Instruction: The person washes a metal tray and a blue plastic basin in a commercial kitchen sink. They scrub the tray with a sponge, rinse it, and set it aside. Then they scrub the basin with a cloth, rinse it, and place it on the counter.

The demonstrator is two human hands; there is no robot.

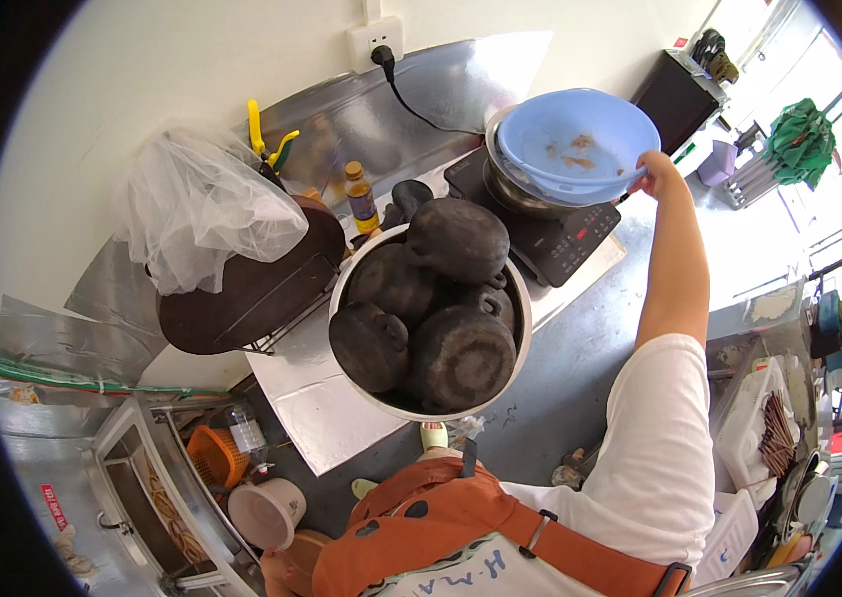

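Note:
My right hand [656,175] grips the right rim of a blue plastic basin [577,138], which has brownish scraps inside. The basin sits tilted over a metal pot [521,195] on a black induction cooker [574,239]. At the lower left my left hand [277,569] hangs low beside a brown round container [309,556]; whether it holds it cannot be told. Between them a large round metal tub [337,298] is heaped with several blackened pots, one [458,239] lying on top and another [465,358] showing its sooty base.
Left of the tub stand a dark oval board [242,306] under a clear plastic bag [204,201], and an oil bottle [361,198]. A black cord runs from a wall socket [376,41]. A white bucket [268,511] stands on the floor. Trays and dishes crowd the right side.

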